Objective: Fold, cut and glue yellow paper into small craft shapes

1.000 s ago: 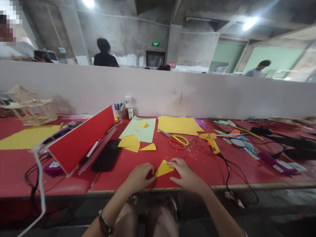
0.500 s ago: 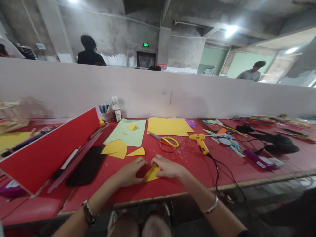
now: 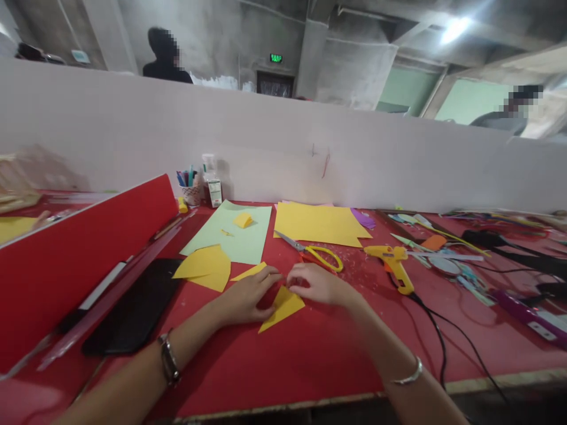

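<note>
A small yellow paper triangle (image 3: 282,307) lies on the red table (image 3: 310,360). My left hand (image 3: 248,295) rests on the table just left of it, fingers pinched together at the paper's top edge. My right hand (image 3: 317,284) comes in from the right, its fingers curled and pinching the same top corner. Both hands meet over the paper's upper tip. Yellow-handled scissors (image 3: 314,252) lie just behind my right hand.
A yellow glue gun (image 3: 393,264) with a black cord lies to the right. Yellow paper scraps (image 3: 206,268), a green sheet (image 3: 234,233) and a yellow sheet (image 3: 319,224) lie behind. A red board (image 3: 80,260) leans at the left beside a black tablet (image 3: 133,310). A pen cup (image 3: 191,190) stands by the white partition.
The view has dropped and come closer to the table. My hands have shifted with the yellow triangle a little further from the table's front edge, still pinching its top.
</note>
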Demonstrator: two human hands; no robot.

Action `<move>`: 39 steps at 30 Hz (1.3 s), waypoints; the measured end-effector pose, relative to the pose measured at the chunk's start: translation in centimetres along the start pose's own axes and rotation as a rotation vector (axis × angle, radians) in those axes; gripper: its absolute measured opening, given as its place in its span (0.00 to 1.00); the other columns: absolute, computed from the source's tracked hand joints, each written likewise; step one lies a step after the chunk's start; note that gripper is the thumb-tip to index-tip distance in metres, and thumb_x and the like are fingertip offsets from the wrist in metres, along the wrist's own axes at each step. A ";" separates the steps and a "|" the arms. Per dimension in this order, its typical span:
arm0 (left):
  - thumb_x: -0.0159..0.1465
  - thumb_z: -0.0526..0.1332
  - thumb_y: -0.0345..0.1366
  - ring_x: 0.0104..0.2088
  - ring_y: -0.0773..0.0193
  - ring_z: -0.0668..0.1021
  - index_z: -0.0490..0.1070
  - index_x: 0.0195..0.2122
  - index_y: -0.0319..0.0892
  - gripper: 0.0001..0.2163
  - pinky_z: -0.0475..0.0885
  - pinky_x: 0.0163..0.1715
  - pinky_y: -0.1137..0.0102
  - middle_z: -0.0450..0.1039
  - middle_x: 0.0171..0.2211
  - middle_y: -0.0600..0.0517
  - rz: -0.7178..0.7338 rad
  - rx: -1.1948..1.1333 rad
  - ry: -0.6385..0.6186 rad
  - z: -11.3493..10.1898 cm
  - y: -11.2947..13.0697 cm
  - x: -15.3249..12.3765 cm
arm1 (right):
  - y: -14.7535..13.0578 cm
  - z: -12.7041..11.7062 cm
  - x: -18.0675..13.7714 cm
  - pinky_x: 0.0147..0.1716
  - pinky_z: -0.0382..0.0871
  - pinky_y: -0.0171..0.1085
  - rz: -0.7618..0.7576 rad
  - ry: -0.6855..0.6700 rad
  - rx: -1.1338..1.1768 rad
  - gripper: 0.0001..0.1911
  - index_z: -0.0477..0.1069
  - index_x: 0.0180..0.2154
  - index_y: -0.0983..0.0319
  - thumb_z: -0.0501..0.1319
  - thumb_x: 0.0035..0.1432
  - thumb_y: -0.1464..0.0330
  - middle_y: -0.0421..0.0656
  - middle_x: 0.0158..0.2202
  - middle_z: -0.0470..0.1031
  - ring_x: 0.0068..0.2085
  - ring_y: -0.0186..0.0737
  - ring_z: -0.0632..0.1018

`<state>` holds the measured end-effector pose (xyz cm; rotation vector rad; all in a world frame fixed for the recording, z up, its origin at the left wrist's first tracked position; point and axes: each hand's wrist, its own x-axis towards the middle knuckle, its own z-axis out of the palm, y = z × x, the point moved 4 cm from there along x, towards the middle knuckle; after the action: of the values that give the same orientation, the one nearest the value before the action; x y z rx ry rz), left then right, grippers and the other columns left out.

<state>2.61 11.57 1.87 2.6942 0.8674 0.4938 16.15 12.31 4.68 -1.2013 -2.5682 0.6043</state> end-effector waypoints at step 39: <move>0.54 0.54 0.33 0.49 0.59 0.64 0.60 0.49 0.44 0.20 0.61 0.47 0.65 0.62 0.49 0.48 0.112 0.157 -0.027 -1.0 0.7 -1.0 | 0.3 0.7 0.1 0.37 0.62 0.33 -0.158 0.123 0.263 0.09 0.64 0.24 0.64 0.52 0.44 0.81 0.40 0.31 0.64 0.33 0.32 0.68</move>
<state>1.75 10.58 2.77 2.8981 0.7806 0.4278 16.01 12.33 3.94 -0.9102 -2.3642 0.7779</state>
